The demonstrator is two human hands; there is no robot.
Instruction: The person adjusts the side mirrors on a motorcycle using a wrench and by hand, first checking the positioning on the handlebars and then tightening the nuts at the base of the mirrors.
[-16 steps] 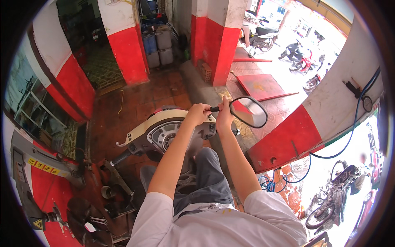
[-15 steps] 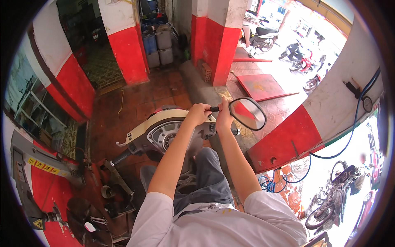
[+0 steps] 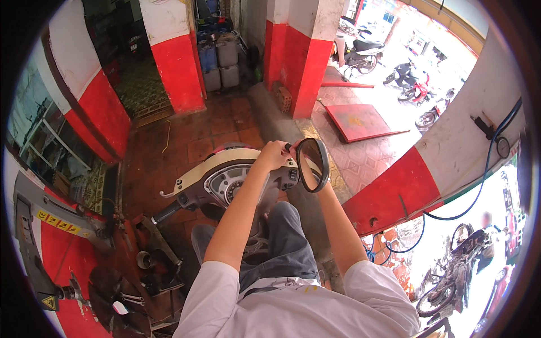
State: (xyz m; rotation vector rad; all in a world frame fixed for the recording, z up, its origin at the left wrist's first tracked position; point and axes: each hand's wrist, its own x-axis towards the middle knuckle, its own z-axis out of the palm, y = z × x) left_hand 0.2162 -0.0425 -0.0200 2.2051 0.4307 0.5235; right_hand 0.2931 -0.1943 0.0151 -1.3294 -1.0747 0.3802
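Surrounding the scooter (image 3: 220,183) are brown tiles (image 3: 145,174) and red-and-white walls (image 3: 179,73)

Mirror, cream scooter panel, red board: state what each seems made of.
Mirror: glass, probably, since it reflects; its rim looks like glossy black plastic. Cream scooter panel: likely painted plastic, smoothly moulded. Red board: painted, apparently worn mid-face; metal or wood, I can't tell.

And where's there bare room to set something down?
Brown floor tiles between the cream scooter front and red-and-white pillar look mostly bare, bar a thin yellow cord; so does pink paving bordering the flat red ramp. Crowded: the dark round stand with silvery wrenches, and around the left hand, right hand and black-framed oval mirror.
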